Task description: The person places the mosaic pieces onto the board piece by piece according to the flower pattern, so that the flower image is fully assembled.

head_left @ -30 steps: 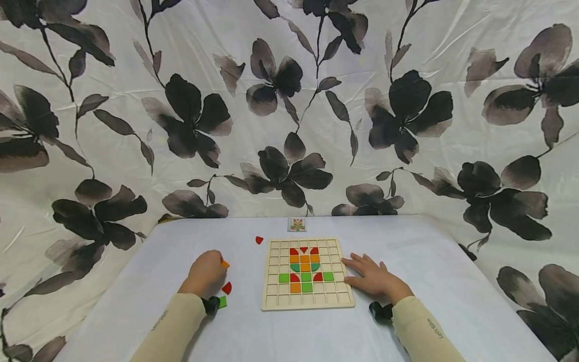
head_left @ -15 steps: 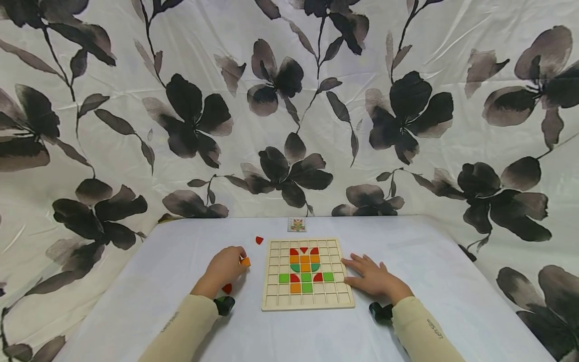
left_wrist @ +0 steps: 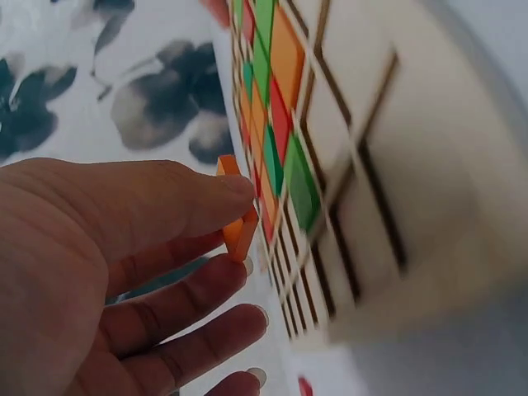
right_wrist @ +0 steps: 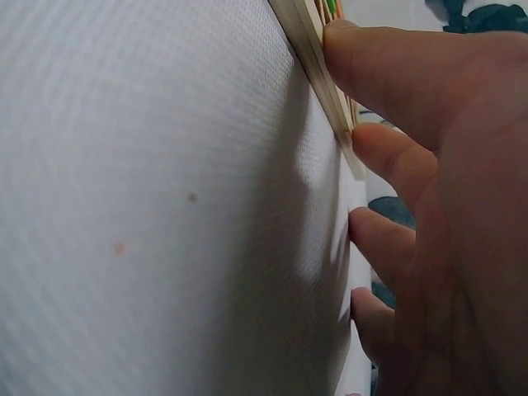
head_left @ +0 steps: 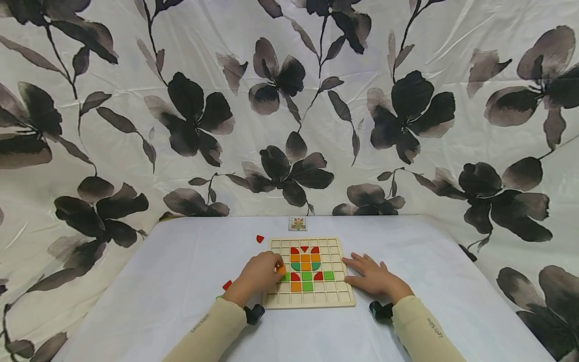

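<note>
Between thumb and fingertips, my left hand [head_left: 257, 274] pinches an orange square tile [left_wrist: 239, 234], over the left side of a wooden grid board [head_left: 334, 298]. Red, orange and green tiles form a pattern in the board's middle squares. A green tile [left_wrist: 303, 183] lies in a square close to the held one in the left wrist view. My right hand [head_left: 374, 276] has its fingers spread at the board's right edge, thumb and index fingertip right at the rim in the right wrist view.
A small pattern card [head_left: 297, 223] lies behind the board. One red tile [head_left: 260, 239] lies near the board's far left corner; another red tile [head_left: 227, 285] sits left of my left forearm, which mostly hides a green tile. A floral cloth [head_left: 289, 100] hangs behind the white table.
My left hand has carried the orange tile rightward from the table's left side to over the board. The right hand has stayed at the board's edge.
</note>
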Demonstrator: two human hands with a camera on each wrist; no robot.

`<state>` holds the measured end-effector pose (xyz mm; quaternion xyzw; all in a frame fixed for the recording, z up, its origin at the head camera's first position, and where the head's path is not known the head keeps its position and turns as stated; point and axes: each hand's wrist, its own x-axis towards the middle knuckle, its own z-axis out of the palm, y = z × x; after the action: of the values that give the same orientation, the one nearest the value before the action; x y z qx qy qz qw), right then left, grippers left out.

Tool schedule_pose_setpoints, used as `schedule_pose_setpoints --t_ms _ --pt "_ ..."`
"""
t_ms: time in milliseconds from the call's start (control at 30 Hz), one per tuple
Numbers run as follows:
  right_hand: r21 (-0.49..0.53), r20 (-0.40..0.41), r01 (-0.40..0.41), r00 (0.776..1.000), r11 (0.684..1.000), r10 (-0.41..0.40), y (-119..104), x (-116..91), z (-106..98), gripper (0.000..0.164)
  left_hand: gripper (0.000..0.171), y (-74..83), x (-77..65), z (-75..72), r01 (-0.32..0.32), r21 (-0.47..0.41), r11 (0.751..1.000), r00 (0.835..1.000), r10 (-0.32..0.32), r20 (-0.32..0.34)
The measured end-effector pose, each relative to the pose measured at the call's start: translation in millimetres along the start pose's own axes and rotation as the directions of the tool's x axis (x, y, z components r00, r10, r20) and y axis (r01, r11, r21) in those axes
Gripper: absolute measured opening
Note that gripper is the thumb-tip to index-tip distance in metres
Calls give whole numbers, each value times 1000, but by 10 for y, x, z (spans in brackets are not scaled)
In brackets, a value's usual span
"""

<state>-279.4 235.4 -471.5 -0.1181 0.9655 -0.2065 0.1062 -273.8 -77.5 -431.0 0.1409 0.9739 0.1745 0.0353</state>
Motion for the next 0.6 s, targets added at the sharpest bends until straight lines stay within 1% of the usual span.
schedule_pose_setpoints --t_ms 167,233,333,400,500,600 --pt "-2 -1 -4 1000 1000 4 -12 -1 -5 63 20 179 6 102 -73 2 997 997 73 8" --pt "-1 0 -6 1000 1000 6 -19 -7 -11 64 20 245 8 147 -80 0 997 997 80 12" --pt "2 1 -8 1000 1000 8 -31 -17 -19 63 21 335 1 202 -111 7 994 994 111 15" --pt "7 3 -8 1000 1000 8 -33 -19 -21 62 21 385 0 243 -128 12 992 992 128 17" --pt "13 7 -8 1000 1000 8 -30 -14 -20 62 17 447 9 297 -172 34 984 985 172 14" --pt "2 2 -3 1000 1000 3 -12 0 -9 63 16 506 30 349 -190 42 981 982 190 18"
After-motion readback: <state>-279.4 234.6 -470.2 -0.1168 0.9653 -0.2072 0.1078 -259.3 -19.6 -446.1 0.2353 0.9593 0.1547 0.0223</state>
